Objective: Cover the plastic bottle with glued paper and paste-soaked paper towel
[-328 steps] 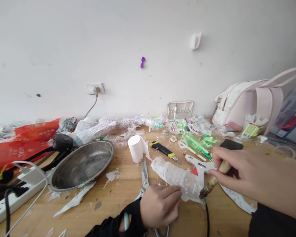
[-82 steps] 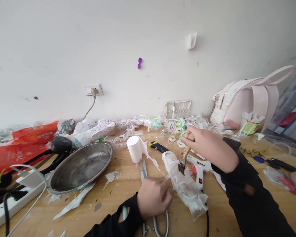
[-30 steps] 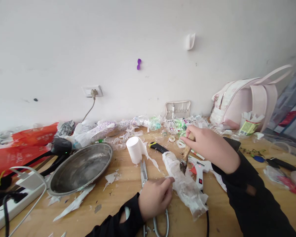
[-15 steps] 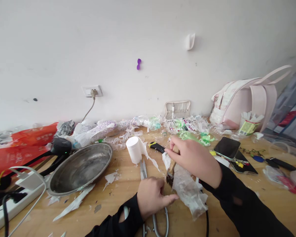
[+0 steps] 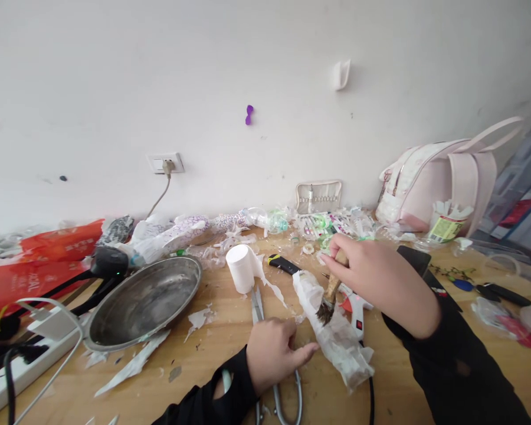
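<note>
My right hand (image 5: 358, 268) pinches the wooden handle of a brush (image 5: 331, 289), its dark bristles down on a white, paper-covered bundle (image 5: 343, 345). The bundle lies slanting on the wooden table. My left hand (image 5: 278, 354) rests over the metal scissors (image 5: 257, 307), its thumb stretched toward the bundle's left side; the other fingers are curled, and whether anything is under them is hidden. Behind the scissors stands a white paper roll (image 5: 242, 268) with a torn end trailing right. A yellow and black cutter (image 5: 283, 264) lies beyond the bundle.
A metal basin (image 5: 146, 304) and a white power strip (image 5: 22, 369) are on the left, near red bags (image 5: 35, 277). A glue gun (image 5: 357, 313) lies right of the bundle. Farther right are a dark phone (image 5: 413, 260) and a pink backpack (image 5: 438, 183). Plastic scraps line the wall.
My right hand has moved right with the brush, whose bristles have gone from the bundle's left edge onto its top. More of the bundle and the glue gun shows. My left hand has barely moved.
</note>
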Demonstrator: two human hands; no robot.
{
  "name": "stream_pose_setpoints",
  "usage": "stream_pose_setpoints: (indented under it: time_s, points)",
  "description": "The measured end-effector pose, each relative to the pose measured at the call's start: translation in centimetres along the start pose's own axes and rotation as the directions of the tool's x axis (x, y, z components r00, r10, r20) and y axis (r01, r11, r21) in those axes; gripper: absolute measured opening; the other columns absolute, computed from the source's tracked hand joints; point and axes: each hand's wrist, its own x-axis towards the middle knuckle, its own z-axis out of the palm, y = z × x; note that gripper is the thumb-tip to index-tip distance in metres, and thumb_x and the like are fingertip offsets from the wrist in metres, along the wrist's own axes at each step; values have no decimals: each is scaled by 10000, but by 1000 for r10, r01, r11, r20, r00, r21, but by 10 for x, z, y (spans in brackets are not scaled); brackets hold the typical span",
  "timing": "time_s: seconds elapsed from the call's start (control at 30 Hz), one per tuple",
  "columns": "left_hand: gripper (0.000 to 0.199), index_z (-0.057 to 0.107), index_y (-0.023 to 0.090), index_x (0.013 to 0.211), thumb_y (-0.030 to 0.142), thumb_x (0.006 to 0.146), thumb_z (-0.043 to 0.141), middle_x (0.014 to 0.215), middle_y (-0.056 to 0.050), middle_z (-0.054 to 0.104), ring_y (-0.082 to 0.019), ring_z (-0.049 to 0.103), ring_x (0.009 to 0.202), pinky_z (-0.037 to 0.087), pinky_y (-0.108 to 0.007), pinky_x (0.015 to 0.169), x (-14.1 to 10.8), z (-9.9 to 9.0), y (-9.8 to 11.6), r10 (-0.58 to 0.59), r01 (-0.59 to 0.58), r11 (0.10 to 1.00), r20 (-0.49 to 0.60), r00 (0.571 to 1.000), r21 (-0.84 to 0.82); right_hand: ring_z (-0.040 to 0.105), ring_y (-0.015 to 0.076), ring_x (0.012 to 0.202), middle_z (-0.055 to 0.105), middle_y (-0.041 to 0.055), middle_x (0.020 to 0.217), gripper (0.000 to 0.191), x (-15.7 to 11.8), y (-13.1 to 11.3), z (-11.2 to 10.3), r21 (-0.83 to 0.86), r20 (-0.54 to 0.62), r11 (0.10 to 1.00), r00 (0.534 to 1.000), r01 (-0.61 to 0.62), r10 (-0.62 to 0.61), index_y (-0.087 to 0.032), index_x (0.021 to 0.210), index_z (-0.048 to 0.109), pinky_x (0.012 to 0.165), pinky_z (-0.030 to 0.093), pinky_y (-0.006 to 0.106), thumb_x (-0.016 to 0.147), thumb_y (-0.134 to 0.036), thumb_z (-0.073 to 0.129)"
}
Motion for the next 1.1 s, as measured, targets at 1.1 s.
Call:
stream_pose_setpoints:
  time_s: [1.1]
  points:
    - [417, 496, 172, 1155, 285, 757, 447, 589, 7, 652, -157, 579, 456, 426, -257, 431, -7, 7, 2, 408, -414, 910, -229, 884, 22, 426, 119, 447, 462, -54, 477, 156, 10, 3, 18, 39, -82, 998, 995, -45, 48, -217, 696, 446, 441, 200, 222, 803, -324, 484]
